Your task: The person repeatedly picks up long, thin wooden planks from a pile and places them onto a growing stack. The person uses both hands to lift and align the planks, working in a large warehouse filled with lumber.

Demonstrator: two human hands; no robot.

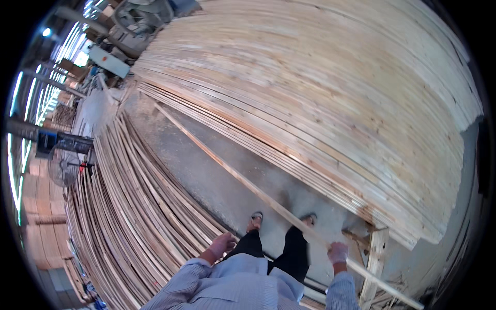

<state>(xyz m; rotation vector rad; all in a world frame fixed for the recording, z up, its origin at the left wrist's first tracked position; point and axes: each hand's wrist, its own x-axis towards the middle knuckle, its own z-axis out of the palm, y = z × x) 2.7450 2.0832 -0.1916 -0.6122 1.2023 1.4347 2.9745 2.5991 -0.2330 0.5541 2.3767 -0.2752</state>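
My right hand is closed around a long, thin wooden strip. The strip runs slantwise across my front, from the far left of the walkway to the lower right, passing over my feet. My left hand hangs beside the near edge of a pile of loose wooden strips, its fingers loosely bent and nothing visible in them. Ahead and to the right, a broad stack of pale planks lies side by side in layers, with their long edges facing me.
A wooden post supports the stack's near right corner. A caged fan stands beyond the strip pile, with bundled light brown boards to its left. A grey concrete floor runs between pile and stack. Machinery stands at the far left.
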